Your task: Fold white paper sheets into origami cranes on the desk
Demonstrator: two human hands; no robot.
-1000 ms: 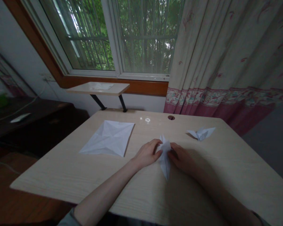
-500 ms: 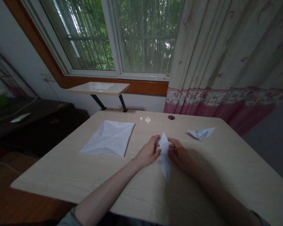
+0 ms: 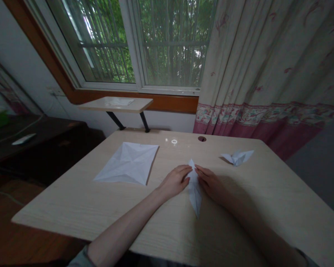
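A long, narrow piece of folded white paper [image 3: 195, 194], pointed at both ends, lies on the desk in front of me. My left hand [image 3: 174, 181] grips its left edge, thumb nearer me and fingers pressed on the upper part. From the other side, my right hand [image 3: 210, 181] has its fingertips on the upper right edge, closed against the paper. The fingertips of both hands nearly meet over the paper and hide part of its upper half. To the right sits a folded paper crane [image 3: 237, 158] with spread wings, apart from my hands.
A creased square white sheet [image 3: 129, 163] lies to the left on the wooden desk [image 3: 80, 200]. Behind it stands a small raised shelf [image 3: 140, 105] bearing white paper. A round cable hole [image 3: 202, 139] is near the back edge. A dark low cabinet [image 3: 44, 129] stands at left.
The fingers of both hands have drawn inward over the paper's upper part, which now looks narrower. The flat sheet and the crane have stayed in place.
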